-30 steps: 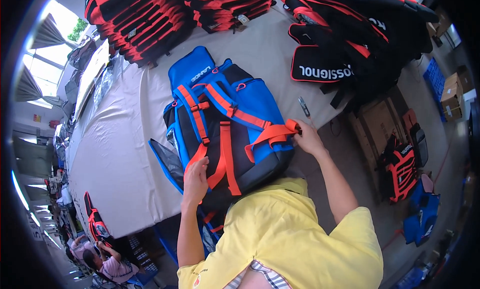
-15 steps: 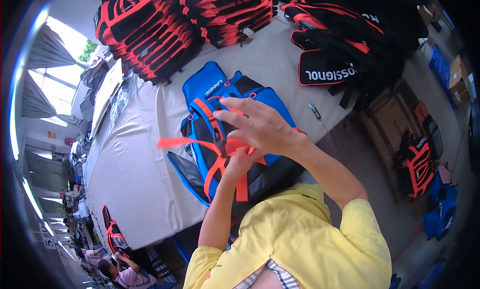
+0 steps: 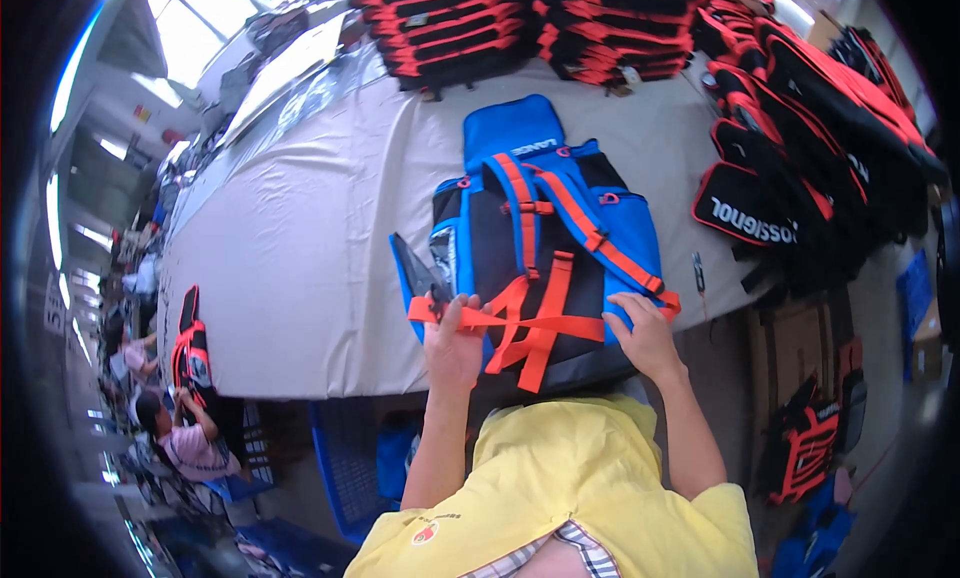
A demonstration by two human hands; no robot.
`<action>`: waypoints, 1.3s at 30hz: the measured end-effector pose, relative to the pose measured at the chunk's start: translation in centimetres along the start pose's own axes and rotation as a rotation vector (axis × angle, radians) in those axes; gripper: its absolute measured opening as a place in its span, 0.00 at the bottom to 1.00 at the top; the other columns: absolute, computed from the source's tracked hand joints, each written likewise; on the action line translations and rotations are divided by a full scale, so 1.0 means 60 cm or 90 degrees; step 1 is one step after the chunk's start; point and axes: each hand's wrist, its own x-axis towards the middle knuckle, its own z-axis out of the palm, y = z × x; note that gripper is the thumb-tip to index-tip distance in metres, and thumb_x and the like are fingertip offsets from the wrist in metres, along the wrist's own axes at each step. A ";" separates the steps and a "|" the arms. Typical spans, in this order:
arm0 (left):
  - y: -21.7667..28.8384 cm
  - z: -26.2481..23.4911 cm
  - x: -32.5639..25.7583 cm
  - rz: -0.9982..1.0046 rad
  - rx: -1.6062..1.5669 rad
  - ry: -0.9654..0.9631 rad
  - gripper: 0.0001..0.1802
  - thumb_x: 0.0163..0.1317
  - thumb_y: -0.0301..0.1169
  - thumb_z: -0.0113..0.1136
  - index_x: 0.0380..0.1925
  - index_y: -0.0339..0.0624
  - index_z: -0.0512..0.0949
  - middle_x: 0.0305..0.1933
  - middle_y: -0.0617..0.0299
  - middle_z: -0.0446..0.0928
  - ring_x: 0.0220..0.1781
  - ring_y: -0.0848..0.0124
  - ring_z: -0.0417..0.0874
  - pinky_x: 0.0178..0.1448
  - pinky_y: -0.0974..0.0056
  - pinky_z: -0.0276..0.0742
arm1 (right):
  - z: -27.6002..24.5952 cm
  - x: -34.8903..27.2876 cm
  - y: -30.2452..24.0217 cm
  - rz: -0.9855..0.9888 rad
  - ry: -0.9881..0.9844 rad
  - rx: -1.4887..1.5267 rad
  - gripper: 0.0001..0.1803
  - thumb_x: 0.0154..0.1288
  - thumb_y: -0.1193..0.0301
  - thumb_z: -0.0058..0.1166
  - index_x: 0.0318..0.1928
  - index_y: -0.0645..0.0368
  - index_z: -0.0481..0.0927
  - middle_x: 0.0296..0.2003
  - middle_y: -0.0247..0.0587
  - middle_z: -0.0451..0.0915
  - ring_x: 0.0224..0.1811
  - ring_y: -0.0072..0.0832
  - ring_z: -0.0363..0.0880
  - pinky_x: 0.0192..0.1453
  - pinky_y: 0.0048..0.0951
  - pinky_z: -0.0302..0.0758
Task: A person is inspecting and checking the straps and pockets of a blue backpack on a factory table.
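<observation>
A blue and black backpack lies on the cloth-covered table with its orange-striped shoulder straps facing up. My left hand is closed on an orange webbing strap that runs across the lower part of the bag. A black buckle shows beside its fingers. At the bag's lower right side, my right hand rests with thumb and fingers apart, close to the strap's right end. Further orange webbing crosses loosely between the hands. A blue-edged side flap sticks out on the left.
Stacks of black and orange bags stand along the table's far side. More black bags are heaped at the right. Thread snips lie near the right edge. Another person works at the lower left, near a blue crate.
My hands have moved apart from the middle of the bag, the left to the strap and the right to the bag's right side. The shoulder straps now lie uncovered. The view has shifted.
</observation>
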 end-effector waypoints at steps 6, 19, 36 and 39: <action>0.035 0.071 -0.061 0.063 0.006 -0.130 0.58 0.74 0.19 0.63 0.90 0.49 0.33 0.78 0.48 0.66 0.78 0.52 0.75 0.83 0.41 0.71 | 0.088 0.044 -0.155 -0.155 -0.072 0.002 0.35 0.72 0.57 0.75 0.71 0.61 0.80 0.62 0.55 0.87 0.69 0.52 0.84 0.75 0.48 0.78; 0.047 0.047 -0.099 0.243 0.477 -0.043 0.23 0.80 0.24 0.63 0.71 0.32 0.77 0.71 0.45 0.80 0.72 0.57 0.84 0.76 0.55 0.79 | 0.057 0.123 -0.212 0.107 -0.398 0.629 0.19 0.77 0.76 0.68 0.65 0.61 0.83 0.44 0.33 0.89 0.44 0.20 0.89 0.51 0.28 0.87; -0.018 -0.064 0.016 -0.069 0.312 0.061 0.15 0.83 0.42 0.67 0.45 0.41 0.84 0.42 0.65 0.84 0.41 0.72 0.89 0.47 0.61 0.94 | 0.107 -0.022 -0.127 0.238 -0.146 0.682 0.31 0.92 0.54 0.49 0.80 0.61 0.66 0.61 0.42 0.87 0.52 0.23 0.89 0.55 0.23 0.84; -0.030 -0.079 0.027 -0.071 0.341 0.041 0.16 0.84 0.43 0.65 0.47 0.41 0.82 0.43 0.62 0.86 0.41 0.69 0.92 0.42 0.58 0.96 | 0.125 -0.074 -0.123 0.253 -0.169 0.605 0.31 0.91 0.56 0.53 0.81 0.61 0.66 0.55 0.37 0.88 0.48 0.20 0.86 0.54 0.24 0.83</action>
